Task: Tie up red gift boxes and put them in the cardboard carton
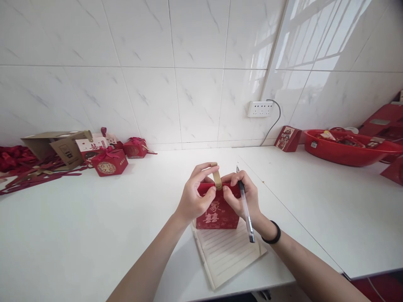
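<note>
A red gift box (217,219) stands upright on the far part of the notebook (229,258), its front showing pale printed characters. A gold strap (218,179) rises in a loop from the box's top edge. Both hands are at that edge, above the far end of the notebook. The left hand (200,195) is partly curled — thumb pressed on the box beside the foot of the strap, a forefinger against the upper part of the strap. The right hand (247,193) is more closed: its thumb presses on the box's front just beside the strap, and a pen (246,212) is tucked in its fingers, tip pointing away. A black band (274,233) circles the right wrist.

The notebook lies open to a lined page on the white surface (110,235). Well to the left of the notebook and farther back are a red ribboned box (111,162) and a brown carton (59,147). Well to its right, also farther back — a red basin (346,156) holding red items, too jumbled to tell apart.
</note>
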`<action>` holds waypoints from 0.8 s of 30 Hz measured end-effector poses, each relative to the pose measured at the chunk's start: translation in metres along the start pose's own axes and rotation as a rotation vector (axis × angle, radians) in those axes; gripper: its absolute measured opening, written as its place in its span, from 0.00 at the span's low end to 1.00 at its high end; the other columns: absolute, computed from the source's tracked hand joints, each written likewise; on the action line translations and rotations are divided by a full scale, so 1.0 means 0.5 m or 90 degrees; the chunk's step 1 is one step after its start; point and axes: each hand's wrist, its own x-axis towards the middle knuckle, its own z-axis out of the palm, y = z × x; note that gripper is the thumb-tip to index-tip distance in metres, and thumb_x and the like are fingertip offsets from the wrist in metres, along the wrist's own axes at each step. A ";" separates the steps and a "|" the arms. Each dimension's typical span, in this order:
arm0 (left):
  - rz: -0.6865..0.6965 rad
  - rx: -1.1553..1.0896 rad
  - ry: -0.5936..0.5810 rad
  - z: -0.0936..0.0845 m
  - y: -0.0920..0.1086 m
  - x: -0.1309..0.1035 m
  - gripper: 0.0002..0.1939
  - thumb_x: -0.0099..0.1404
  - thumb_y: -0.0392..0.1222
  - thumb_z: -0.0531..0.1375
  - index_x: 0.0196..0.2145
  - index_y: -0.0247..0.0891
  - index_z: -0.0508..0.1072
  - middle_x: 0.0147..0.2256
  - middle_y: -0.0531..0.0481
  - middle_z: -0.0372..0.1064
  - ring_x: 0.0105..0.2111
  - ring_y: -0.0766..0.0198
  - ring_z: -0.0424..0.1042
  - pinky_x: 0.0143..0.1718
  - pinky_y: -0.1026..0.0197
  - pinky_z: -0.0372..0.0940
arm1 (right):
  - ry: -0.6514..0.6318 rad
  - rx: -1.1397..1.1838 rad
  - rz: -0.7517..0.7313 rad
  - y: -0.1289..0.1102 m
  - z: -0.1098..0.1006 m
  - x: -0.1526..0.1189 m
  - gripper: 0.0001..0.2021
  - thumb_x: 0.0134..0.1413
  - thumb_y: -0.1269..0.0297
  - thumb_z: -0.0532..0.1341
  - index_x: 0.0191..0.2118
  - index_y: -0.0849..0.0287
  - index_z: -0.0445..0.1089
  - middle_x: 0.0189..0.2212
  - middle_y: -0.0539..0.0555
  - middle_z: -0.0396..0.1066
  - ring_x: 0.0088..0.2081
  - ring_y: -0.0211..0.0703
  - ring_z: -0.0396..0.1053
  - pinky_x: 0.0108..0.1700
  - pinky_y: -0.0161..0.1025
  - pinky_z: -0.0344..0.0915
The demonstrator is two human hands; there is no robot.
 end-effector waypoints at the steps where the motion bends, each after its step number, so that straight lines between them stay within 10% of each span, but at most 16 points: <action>1: 0.001 0.000 -0.002 0.000 0.000 0.000 0.22 0.57 0.29 0.54 0.49 0.41 0.69 0.53 0.44 0.58 0.31 0.71 0.67 0.36 0.63 0.69 | 0.000 0.001 -0.003 0.000 0.000 0.000 0.10 0.48 0.73 0.58 0.30 0.55 0.53 0.30 0.50 0.71 0.29 0.39 0.67 0.31 0.37 0.63; 24: 0.000 0.007 0.004 0.000 0.000 0.000 0.22 0.57 0.30 0.55 0.49 0.42 0.69 0.53 0.43 0.58 0.30 0.71 0.67 0.35 0.61 0.69 | -0.004 -0.019 -0.007 -0.008 0.000 0.000 0.10 0.51 0.71 0.58 0.30 0.55 0.53 0.30 0.50 0.72 0.29 0.39 0.67 0.30 0.37 0.63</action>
